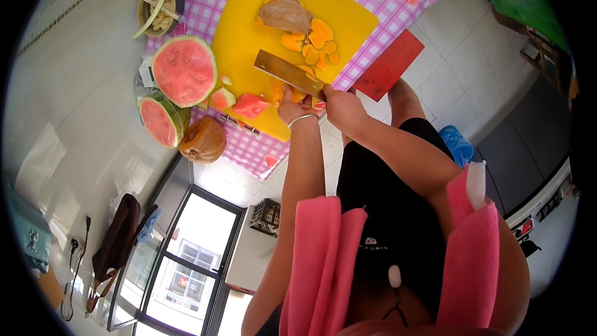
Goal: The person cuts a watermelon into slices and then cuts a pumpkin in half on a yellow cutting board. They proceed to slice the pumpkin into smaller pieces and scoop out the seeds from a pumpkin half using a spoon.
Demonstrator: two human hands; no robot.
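My right hand (344,111) is closed around the handle of a cleaver (286,73), whose broad blade points up and left over the yellow cutting board (239,37). Close under the blade, my left hand (295,107), with a bracelet at its wrist, has its fingers curled on an orange pumpkin piece (278,94). The blade partly covers that piece; whether it touches it I cannot tell. Cut pumpkin slices (320,34) lie farther up the board, beside a large pumpkin chunk (287,14) with its tan rind upward. Red watermelon chunks (250,106) rest left of my left hand.
Left of the board stand a cut watermelon half (185,70), a wrapped watermelon piece (161,122) and a cut pumpkin (203,140). A basket (147,22) of pale pieces is at far left. The checked tablecloth (249,155) ends near me; a red stool (390,65) stands right.
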